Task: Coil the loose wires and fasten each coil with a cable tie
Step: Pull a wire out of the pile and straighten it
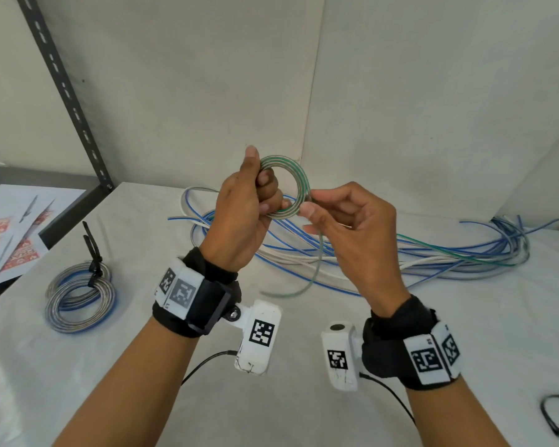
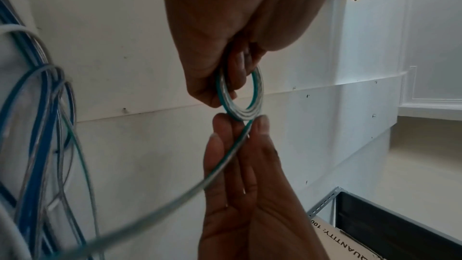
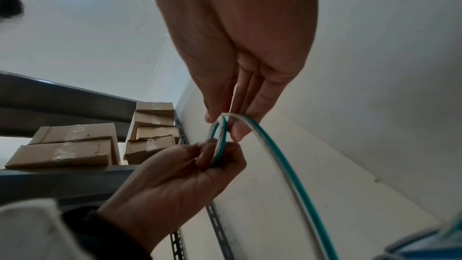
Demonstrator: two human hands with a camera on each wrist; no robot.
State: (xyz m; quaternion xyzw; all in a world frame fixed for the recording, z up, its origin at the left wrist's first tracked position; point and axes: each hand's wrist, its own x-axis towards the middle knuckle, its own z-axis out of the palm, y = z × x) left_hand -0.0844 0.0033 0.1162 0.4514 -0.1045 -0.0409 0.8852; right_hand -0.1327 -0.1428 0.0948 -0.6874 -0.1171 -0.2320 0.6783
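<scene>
White cloth covers the tabletop (image 1: pixel 142 366) in front of you, and across its far side sprawls the pile of loose wires (image 1: pixel 400 256), mostly blue-striped with some white strands. Near the tabletop's left edge two finished blue-striped coils (image 1: pixel 78 295) lie overlapping, each fastened with a black cable tie (image 1: pixel 92 250) whose tail sticks up. Printed sheets (image 1: pixel 10 240) lie further left, beyond the tabletop's edge, and one more loose black cable tie (image 1: pixel 554 421) rests at the near right corner.

Your hands are raised above the pile. Your left hand (image 1: pixel 242 217) grips the green-striped coil (image 1: pixel 296 182), fingers curled through its centre and thumb up along its rim. Your right hand (image 1: pixel 355 227) pinches the green-striped wire (image 1: pixel 317 262) between thumb and forefinger right where it meets the coil's right edge, the other fingers loosely curled. From that pinch the wire's loose length hangs down in a curve towards the pile.
</scene>
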